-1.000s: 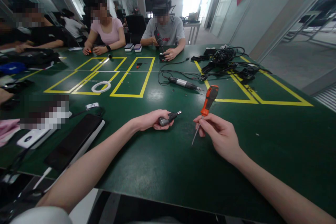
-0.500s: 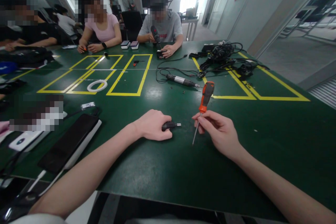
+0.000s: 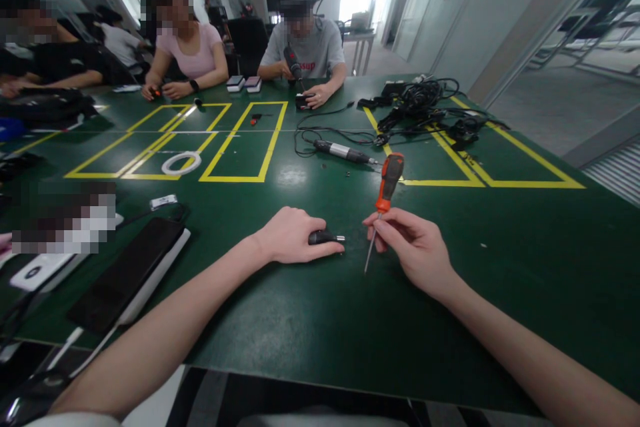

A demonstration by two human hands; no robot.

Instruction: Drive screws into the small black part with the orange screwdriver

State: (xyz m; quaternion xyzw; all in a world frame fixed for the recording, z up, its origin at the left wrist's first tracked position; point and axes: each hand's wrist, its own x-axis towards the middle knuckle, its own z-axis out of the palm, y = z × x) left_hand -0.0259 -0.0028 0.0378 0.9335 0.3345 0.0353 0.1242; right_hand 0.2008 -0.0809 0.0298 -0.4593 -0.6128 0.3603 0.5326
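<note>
My left hand [image 3: 290, 235] rests on the green table, closed around a small black device [image 3: 320, 237] with a silver metal tip pointing right. Its thumb lies stretched along the near side, and a tiny dark speck shows by the thumb's end. Most of the device is hidden in the palm, so its kind is unclear. In my right hand [image 3: 415, 243] is an orange and grey screwdriver [image 3: 390, 180], pinched by its thin shaft between thumb and fingers. The handle leans up and away; the tip points down toward the table, just right of the device.
Ahead lies a corded electric screwdriver [image 3: 345, 151]; a heap of black cables [image 3: 417, 107] is at the back right. A white ring [image 3: 181, 163] lies on yellow tape lines. Phones with a power bank [image 3: 127, 273] are at left. Across the table a person [image 3: 305, 47] works with a power tool.
My left thumb has stretched out to the right beside the black device. The screwdriver and my right hand have hardly moved; the whole view has shifted slightly.
</note>
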